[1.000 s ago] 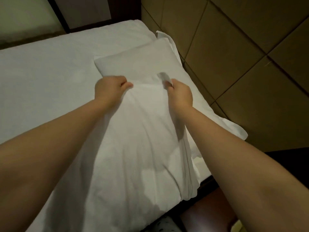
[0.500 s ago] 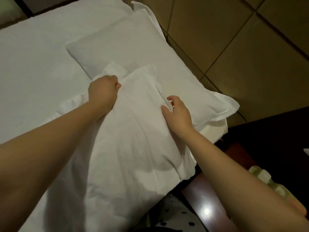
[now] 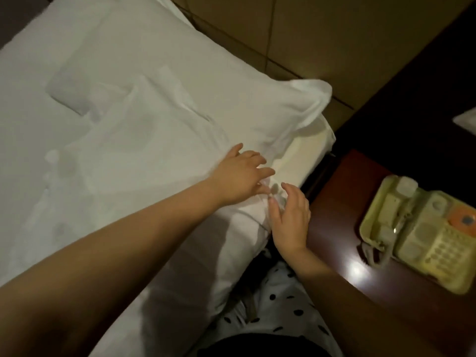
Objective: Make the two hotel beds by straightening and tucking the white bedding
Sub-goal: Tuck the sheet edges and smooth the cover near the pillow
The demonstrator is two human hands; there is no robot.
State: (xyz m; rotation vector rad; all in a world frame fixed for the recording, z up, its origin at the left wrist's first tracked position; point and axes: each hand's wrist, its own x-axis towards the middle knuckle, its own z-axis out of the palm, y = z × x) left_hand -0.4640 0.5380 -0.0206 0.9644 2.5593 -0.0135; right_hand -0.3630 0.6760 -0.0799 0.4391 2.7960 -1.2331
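A white pillow [image 3: 180, 73] lies along the head of the bed against the wall, with a flanged corner sticking out at the right. A second white pillow [image 3: 144, 150] lies partly over it, nearer to me. White sheet [image 3: 31, 130] covers the mattress to the left. My left hand [image 3: 239, 176] rests flat on the near pillow's right corner with fingers spread. My right hand [image 3: 289, 217] hovers at the bed's right edge, fingers apart, touching the same corner of cloth. Neither hand grips anything.
A dark reddish wooden nightstand [image 3: 360, 253] stands right of the bed with a yellowed telephone [image 3: 422, 235] on it. A tan padded wall [image 3: 334, 34] runs behind the bed. My polka-dot clothing [image 3: 278, 305] shows at the bottom, between bed and nightstand.
Both hands let go of the upper pillow and moved right and toward me, to its corner at the bed's edge. The view swung right, bringing the nightstand and telephone in.
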